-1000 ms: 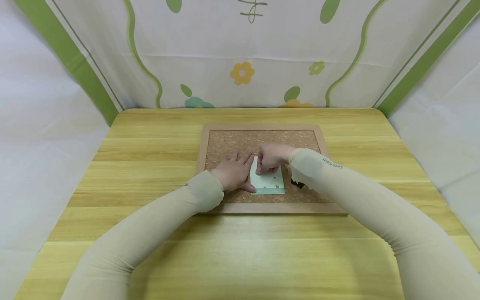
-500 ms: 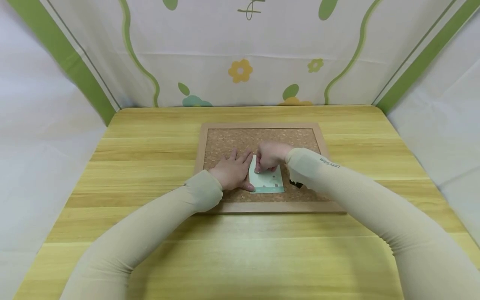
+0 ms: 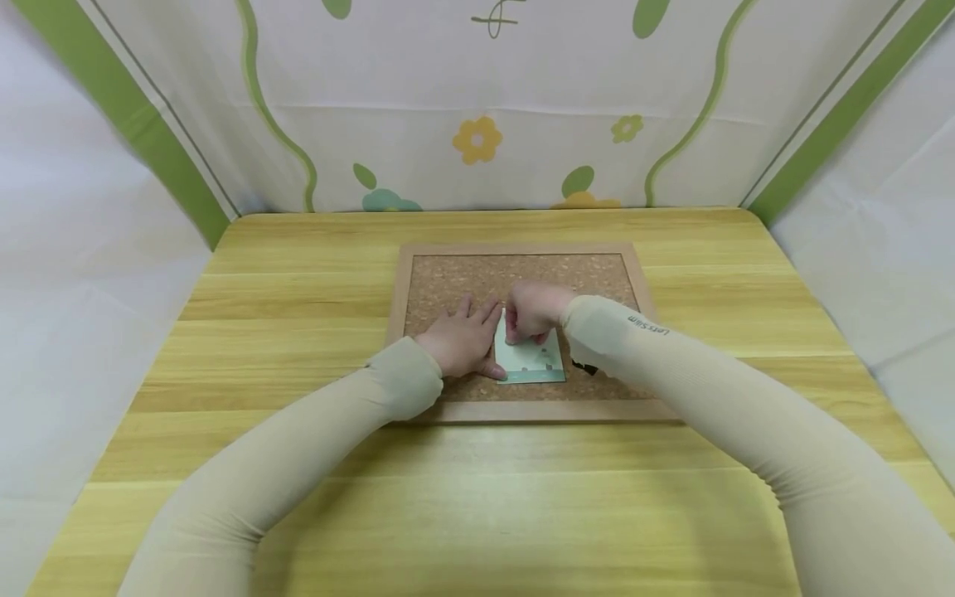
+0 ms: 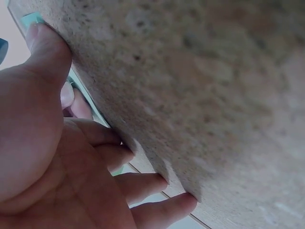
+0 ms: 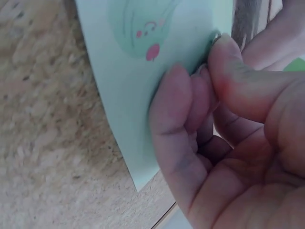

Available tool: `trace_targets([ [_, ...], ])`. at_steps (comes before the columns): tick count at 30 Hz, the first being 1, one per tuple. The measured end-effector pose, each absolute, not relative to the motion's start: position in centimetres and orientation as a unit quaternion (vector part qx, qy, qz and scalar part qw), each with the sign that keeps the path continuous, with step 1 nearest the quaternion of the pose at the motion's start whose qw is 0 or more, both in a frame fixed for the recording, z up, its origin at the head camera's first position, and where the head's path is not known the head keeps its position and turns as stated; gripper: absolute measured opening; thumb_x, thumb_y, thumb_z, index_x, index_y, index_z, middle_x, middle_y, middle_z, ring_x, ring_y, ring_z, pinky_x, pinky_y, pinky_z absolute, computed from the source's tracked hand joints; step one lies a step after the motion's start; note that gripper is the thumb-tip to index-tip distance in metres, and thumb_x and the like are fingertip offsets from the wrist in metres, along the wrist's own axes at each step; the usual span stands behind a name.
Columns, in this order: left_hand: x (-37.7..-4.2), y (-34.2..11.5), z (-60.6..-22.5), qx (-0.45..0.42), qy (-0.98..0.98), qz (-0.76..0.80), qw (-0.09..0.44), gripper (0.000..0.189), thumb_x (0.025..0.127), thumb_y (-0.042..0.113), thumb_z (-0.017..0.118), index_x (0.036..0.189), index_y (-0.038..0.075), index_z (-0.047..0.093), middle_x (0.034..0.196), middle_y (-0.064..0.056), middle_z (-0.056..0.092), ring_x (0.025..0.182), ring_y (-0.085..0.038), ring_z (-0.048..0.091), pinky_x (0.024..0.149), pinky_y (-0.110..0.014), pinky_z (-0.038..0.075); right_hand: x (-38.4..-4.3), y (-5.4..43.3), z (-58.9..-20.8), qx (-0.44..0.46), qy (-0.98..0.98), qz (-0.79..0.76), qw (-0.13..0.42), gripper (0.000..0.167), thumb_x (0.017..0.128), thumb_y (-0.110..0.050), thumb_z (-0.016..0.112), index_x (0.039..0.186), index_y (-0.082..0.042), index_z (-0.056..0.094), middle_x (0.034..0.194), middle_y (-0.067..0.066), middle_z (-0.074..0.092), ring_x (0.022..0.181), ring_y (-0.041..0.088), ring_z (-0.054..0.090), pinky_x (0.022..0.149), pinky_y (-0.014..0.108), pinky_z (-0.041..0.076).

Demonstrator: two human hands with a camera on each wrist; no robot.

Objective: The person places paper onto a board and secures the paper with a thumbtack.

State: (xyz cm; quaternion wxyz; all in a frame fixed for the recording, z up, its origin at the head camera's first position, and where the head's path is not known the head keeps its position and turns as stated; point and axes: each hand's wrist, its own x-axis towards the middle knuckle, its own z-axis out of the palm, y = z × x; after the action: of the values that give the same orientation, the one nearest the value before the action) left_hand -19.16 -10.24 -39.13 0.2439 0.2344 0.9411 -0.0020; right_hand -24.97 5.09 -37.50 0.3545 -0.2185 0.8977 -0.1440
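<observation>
A pale green note card [image 3: 531, 363] with small printed pictures lies on the framed cork board [image 3: 515, 267]. My left hand [image 3: 457, 342] is spread flat on the cork along the card's left side, its thumb on the lower left corner. Over the upper left of the card is my right hand [image 3: 533, 308], fingers curled. In the right wrist view its thumb [image 5: 228, 62] presses a small shiny thing, seemingly a thumbtack [image 5: 216, 37], against the card. Most of that piece is hidden under the thumb tip.
The board's light wooden frame [image 3: 537, 411] rests on a yellow wood-grain table [image 3: 477, 514]. Behind the table hangs a white cloth [image 3: 388, 75] printed with leaves and flowers. A small black piece [image 3: 585, 367] shows under the right wrist.
The right hand shifts very slightly left, its thumb staying on the same spot of the card; the shiny piece seen under it earlier is now covered. The left hand stays put.
</observation>
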Motion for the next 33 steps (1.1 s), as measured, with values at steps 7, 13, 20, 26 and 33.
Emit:
trace_targets([
  [7, -19.2, -10.2, -39.0, 0.236, 0.94, -0.006, 0.246, 0.11, 0.084, 0.068, 0.056, 0.16, 0.008, 0.003, 0.166, -0.007, -0.003, 0.148, -0.042, 0.0, 0.111, -0.065, 0.019, -24.9, 5.0, -37.7, -0.212, 0.903, -0.145, 0.344, 0.014, 0.091, -0.011, 0.074, 0.08, -0.007, 0.066, 0.078, 0.005, 0.061, 0.06, 0.015, 0.058, 0.057, 0.026, 0.054],
  [13, -19.2, -10.1, -39.0, 0.238, 0.941, -0.003, 0.242, 0.111, 0.084, 0.068, 0.057, 0.16, 0.01, 0.001, 0.166, -0.006, -0.005, 0.148, -0.043, 0.0, 0.11, -0.066, 0.02, -24.8, 5.0, -37.6, -0.197, 0.908, -0.153, 0.336, 0.02, 0.088, -0.012, 0.076, 0.09, -0.006, 0.057, 0.09, 0.009, 0.054, 0.067, 0.019, 0.06, 0.058, 0.028, 0.056],
  [20, -19.2, -10.1, -38.7, 0.242, 0.941, -0.008, 0.237, 0.11, 0.084, 0.068, 0.057, 0.16, 0.009, 0.002, 0.166, -0.006, -0.005, 0.148, -0.044, 0.001, 0.11, -0.066, 0.021, -24.7, 4.7, -37.3, -0.206, 0.912, -0.129, 0.33, 0.015, 0.089, -0.01, 0.075, 0.09, -0.005, 0.062, 0.093, 0.012, 0.059, 0.07, 0.021, 0.062, 0.057, 0.027, 0.056],
  [26, -19.2, -10.0, -38.5, 0.241, 0.941, -0.011, 0.238, 0.11, 0.084, 0.068, 0.057, 0.159, 0.007, 0.003, 0.166, -0.006, -0.005, 0.148, -0.044, 0.002, 0.11, -0.065, 0.022, -24.8, 4.5, -37.2, -0.201, 0.915, -0.121, 0.329, 0.014, 0.088, -0.009, 0.076, 0.087, -0.004, 0.063, 0.092, 0.011, 0.06, 0.072, 0.022, 0.062, 0.057, 0.027, 0.056],
  [33, -19.1, -10.0, -38.9, 0.241, 0.941, -0.005, 0.238, 0.11, 0.084, 0.067, 0.058, 0.159, 0.008, 0.003, 0.166, -0.007, -0.004, 0.147, -0.045, 0.004, 0.11, -0.065, 0.023, -24.4, 4.0, -37.3, -0.199, 0.918, -0.104, 0.327, 0.014, 0.088, -0.01, 0.076, 0.085, -0.005, 0.064, 0.091, 0.01, 0.062, 0.072, 0.023, 0.061, 0.053, 0.029, 0.054],
])
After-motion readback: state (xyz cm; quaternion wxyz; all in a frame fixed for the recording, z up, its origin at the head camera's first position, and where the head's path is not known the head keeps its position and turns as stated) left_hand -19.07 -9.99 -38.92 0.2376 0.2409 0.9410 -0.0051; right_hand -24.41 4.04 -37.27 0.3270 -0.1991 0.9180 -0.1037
